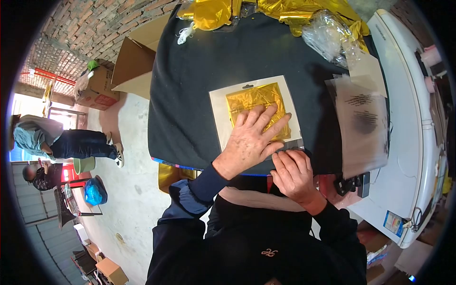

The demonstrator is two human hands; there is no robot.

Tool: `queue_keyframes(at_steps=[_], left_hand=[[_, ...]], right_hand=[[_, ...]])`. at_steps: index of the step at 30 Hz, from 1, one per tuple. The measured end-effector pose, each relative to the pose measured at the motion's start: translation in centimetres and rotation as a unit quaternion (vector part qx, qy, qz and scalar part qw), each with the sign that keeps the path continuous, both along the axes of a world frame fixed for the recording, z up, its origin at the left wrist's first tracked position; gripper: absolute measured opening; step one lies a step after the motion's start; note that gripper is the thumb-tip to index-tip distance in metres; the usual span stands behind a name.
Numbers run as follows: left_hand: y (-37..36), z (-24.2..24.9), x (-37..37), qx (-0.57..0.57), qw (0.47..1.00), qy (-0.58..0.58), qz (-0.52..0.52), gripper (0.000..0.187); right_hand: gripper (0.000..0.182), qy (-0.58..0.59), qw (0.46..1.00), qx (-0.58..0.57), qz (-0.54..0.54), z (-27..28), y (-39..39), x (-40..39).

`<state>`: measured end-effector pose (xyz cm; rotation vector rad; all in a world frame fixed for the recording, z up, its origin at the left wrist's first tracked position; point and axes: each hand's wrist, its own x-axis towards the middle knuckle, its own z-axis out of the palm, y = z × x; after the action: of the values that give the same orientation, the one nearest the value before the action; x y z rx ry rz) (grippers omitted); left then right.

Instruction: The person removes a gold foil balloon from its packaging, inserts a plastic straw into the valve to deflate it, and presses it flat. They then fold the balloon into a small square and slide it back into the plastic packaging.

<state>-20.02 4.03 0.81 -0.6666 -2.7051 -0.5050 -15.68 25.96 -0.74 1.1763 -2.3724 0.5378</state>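
On the black cloth lies a white backing card [219,107] with a hang hole at its far edge, apparently inside a clear plastic bag [298,143]. A folded gold foil piece [244,97] rests on the card. My left hand [251,135] lies over the foil with its fingers spread, palm down. By the bag's near right corner, my right hand [294,176] has its fingers bent and pressed together at the bag's edge. The fingertips partly hide what they grip.
Gold foil pieces [212,14] and crumpled clear plastic [327,38] lie along the table's far side. A stack of clear bags [362,126] is at the right, beside a white appliance [401,109]. An open cardboard box [135,66] stands left. Two people are farther left.
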Motion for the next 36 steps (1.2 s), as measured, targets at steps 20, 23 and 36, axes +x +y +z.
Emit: queue_keyframes(at_steps=[20,23,36], left_hand=[[-9.6,3.1,-0.5,0.231,0.966,-0.082,0.08,0.051],[-7.4,2.0,-1.0,0.224,0.97,-0.09,0.037,0.051],[-8.1,1.9,-1.7,0.281,0.95,-0.119,0.07,0.045]], right_hand=[[0.05,-0.039,0.999,-0.025,0.022,2.1,-0.3,-1.3],[0.051,-0.017,1.0,-0.015,-0.002,3.0,-0.6,-2.0],[0.057,-0.007,0.998,0.004,-0.063,2.6,0.2,-3.6]])
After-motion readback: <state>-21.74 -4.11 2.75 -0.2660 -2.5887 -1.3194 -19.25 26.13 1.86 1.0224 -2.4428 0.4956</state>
